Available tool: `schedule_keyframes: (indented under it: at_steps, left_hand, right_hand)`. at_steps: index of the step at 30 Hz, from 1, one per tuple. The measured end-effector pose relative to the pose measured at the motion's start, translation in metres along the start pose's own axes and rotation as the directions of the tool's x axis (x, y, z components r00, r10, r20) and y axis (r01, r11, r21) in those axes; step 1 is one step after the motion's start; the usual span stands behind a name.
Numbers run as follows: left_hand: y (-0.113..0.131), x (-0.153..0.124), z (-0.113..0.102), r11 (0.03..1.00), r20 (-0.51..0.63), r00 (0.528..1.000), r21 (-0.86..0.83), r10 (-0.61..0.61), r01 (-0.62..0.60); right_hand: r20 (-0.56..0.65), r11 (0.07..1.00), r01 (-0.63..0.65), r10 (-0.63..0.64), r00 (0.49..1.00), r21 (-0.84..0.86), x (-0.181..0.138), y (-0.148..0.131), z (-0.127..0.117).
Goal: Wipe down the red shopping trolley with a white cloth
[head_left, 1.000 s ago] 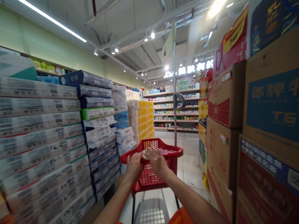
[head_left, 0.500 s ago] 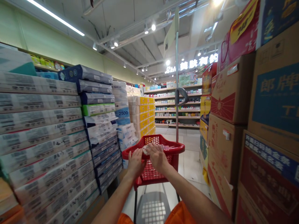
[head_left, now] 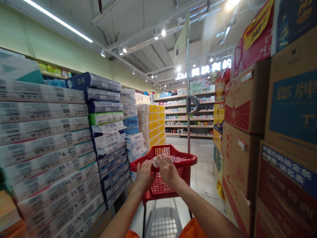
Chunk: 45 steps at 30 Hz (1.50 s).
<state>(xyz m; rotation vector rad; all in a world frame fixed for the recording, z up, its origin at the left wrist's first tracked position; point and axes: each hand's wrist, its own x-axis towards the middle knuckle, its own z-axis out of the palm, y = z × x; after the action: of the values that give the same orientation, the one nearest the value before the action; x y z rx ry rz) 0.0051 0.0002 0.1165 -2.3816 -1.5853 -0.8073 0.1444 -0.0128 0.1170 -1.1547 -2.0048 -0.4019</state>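
The number "2500" stands in white on the blue band of a white plastic-wrapped tissue pack in the left-hand stack. A white illuminated sign above the far shelves begins "Shi", then shows the Chinese characters "美肤". The blue panel of a brown cardboard box on the right carries "郎牌" and a "T" below. Handwritten marks on the grey wrapped packs are too blurred to read.

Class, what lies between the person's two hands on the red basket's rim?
In the head view, a small whitish crumpled item lies between left hand and right hand, on the near rim of the red plastic mesh basket.
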Motion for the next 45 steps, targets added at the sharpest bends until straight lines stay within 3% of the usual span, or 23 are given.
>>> schedule_keyframes:
  at_steps: [3,6,8,10,14,17,21,24,26,29,31,33,35,38,41,43,45]
  left_hand:
    - [-0.002,0.0,-0.001,1.0,0.003,1.0,0.003,-0.01,0.01]
    - [0.0,0.0,-0.001,1.0,-0.002,1.0,0.001,-0.014,0.014]
    - [0.003,0.0,-0.001,1.0,-0.006,1.0,0.005,-0.015,0.015]
    - [0.006,0.0,-0.001,1.0,-0.004,1.0,0.012,-0.018,0.018]
    - [0.006,0.001,0.0,1.0,0.001,1.0,0.027,-0.011,0.011]
    - [0.0,0.0,-0.001,1.0,0.015,1.0,0.024,0.0,0.0]
    - [-0.003,-0.001,-0.004,1.0,0.015,1.0,-0.006,-0.024,0.024]
    - [0.011,0.004,-0.005,0.997,-0.055,0.998,-0.064,-0.045,0.041]
    - [0.029,0.011,-0.003,0.991,-0.088,0.996,-0.134,0.006,-0.018]
    - [0.062,0.026,0.002,0.968,-0.025,0.991,-0.215,0.13,-0.132]
    - [0.077,0.033,0.006,0.968,0.007,0.988,-0.201,0.157,-0.152]
    - [0.079,0.037,0.008,0.972,-0.015,0.985,-0.164,0.169,-0.169]
    - [0.064,0.035,0.008,0.968,-0.062,0.977,-0.138,0.202,-0.209]
    - [0.017,0.027,0.005,0.977,-0.143,0.974,-0.096,0.177,-0.192]
    - [-0.023,0.02,0.004,0.998,-0.245,0.969,-0.054,0.026,-0.041]
    - [-0.022,0.018,0.008,0.999,-0.299,0.954,-0.042,0.001,-0.015]
    - [0.001,0.018,0.016,0.992,-0.324,0.94,-0.025,0.107,-0.121]
  right_hand:
    - [-0.017,0.983,-0.174,0.173,0.985,-0.057,-0.012,0.038,-0.02]
    - [-0.095,0.895,-0.426,0.416,0.904,-0.135,-0.022,0.082,-0.043]
    - [-0.146,0.853,-0.504,0.487,0.861,-0.133,-0.021,0.09,-0.046]
    - [-0.159,0.877,-0.473,0.457,0.875,-0.088,-0.014,0.074,-0.036]
    - [-0.082,0.988,-0.158,0.157,0.984,0.003,0.004,0.011,-0.001]
    - [-0.028,0.998,-0.056,0.057,0.998,0.018,0.008,-0.005,0.005]
    - [0.002,0.95,-0.312,0.312,0.95,-0.027,0.002,0.026,-0.019]
    - [0.045,0.893,-0.439,0.437,0.898,0.102,0.001,0.041,-0.033]
    - [0.062,0.85,-0.433,0.435,0.898,0.3,0.004,0.039,-0.033]
    - [0.012,0.71,-0.361,0.445,0.895,0.604,0.008,0.034,-0.025]
    - [-0.052,0.669,-0.313,0.466,0.883,0.674,0.006,0.039,-0.019]
    - [-0.139,0.747,-0.322,0.481,0.865,0.582,0.0,0.049,-0.015]
    - [-0.198,0.854,-0.351,0.448,0.872,0.383,-0.008,0.06,-0.014]
    - [-0.181,0.928,-0.338,0.363,0.914,0.158,-0.018,0.068,-0.015]
    - [-0.166,0.944,-0.326,0.33,0.929,0.048,-0.02,0.063,-0.018]
    - [-0.161,0.94,-0.341,0.335,0.928,-0.013,-0.018,0.057,-0.018]
    - [-0.164,0.936,-0.347,0.335,0.928,-0.049,-0.016,0.052,-0.017]
